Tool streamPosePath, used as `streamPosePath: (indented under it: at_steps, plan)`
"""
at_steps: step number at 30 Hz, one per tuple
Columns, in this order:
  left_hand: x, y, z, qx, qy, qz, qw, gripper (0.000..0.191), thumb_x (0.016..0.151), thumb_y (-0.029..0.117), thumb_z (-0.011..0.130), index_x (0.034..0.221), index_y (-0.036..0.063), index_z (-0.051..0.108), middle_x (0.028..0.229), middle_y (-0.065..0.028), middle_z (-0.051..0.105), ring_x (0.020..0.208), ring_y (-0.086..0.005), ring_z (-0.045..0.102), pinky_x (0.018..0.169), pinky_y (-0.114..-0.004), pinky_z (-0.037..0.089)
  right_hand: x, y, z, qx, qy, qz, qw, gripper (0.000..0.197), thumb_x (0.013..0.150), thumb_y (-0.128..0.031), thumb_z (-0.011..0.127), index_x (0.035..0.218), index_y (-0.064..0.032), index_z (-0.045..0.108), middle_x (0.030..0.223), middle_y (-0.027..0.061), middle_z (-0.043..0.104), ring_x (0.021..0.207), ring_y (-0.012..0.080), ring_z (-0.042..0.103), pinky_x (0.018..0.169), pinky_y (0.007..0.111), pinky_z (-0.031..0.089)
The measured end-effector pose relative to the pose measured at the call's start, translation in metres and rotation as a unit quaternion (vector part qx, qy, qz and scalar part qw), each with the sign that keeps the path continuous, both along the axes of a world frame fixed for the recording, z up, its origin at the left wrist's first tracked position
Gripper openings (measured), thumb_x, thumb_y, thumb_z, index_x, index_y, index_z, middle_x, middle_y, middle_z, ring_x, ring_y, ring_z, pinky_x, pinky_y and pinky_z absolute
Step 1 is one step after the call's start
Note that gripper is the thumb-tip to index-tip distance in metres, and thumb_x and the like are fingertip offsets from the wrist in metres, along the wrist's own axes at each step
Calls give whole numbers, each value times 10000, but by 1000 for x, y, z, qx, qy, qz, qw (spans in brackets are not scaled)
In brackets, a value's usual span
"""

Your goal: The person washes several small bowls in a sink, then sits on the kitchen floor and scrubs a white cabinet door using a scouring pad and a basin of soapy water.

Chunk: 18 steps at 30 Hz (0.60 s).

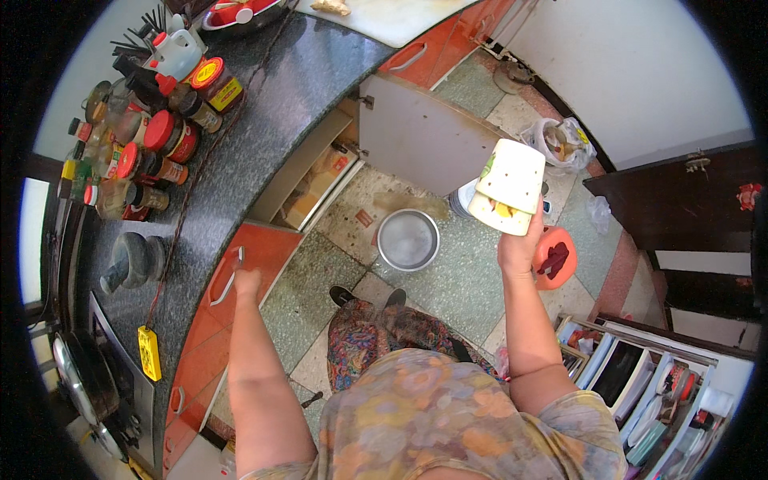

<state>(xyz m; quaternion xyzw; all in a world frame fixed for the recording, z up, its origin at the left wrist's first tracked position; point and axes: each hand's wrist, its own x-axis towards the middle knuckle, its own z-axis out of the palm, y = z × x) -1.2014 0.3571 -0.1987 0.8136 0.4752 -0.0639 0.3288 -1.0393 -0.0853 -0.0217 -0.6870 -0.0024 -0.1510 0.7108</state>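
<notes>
My left hand is closed around the metal handle of an orange cabinet door. My right hand holds up two nested cream-coloured containers with a printed pattern and small dark spots. Behind them a white cabinet door stands open, and the low cabinet compartment beside it shows boards or packets inside. A round metal basin rests on the tiled floor in front of me. Under my right wrist is an orange plastic tub with a dark red cloth on it.
Sauce jars and bottles, a stone mortar and a yellow power strip sit on the granite counter. A bag-lined bin stands by the wall. At lower right is a loaded rack; a dark door stands at right.
</notes>
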Motion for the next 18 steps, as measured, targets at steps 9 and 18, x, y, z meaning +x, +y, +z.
streamPosePath:
  at_steps: [9, 18]
  plan:
    - [-6, -17, 16, 48, 47, -5, 998, 626, 683, 208, 576, 1230, 11, 344, 920, -282, 567, 877, -379, 563, 769, -409, 444, -5, 3, -26, 26, 124, 113, 986, 413, 851, -60, 455, 1249, -17, 354, 1169, 63, 475, 1043, 148, 478, 890, 290, 391]
    - [-27, -56, 39, 43, -11, -9, 999, 578, 712, 110, 532, 1242, 20, 319, 783, -168, 599, 753, -321, 585, 682, -386, 454, -9, 38, -52, 26, 128, 138, 982, 381, 857, -84, 450, 1226, -8, 388, 1164, 69, 486, 1043, 147, 480, 889, 281, 386]
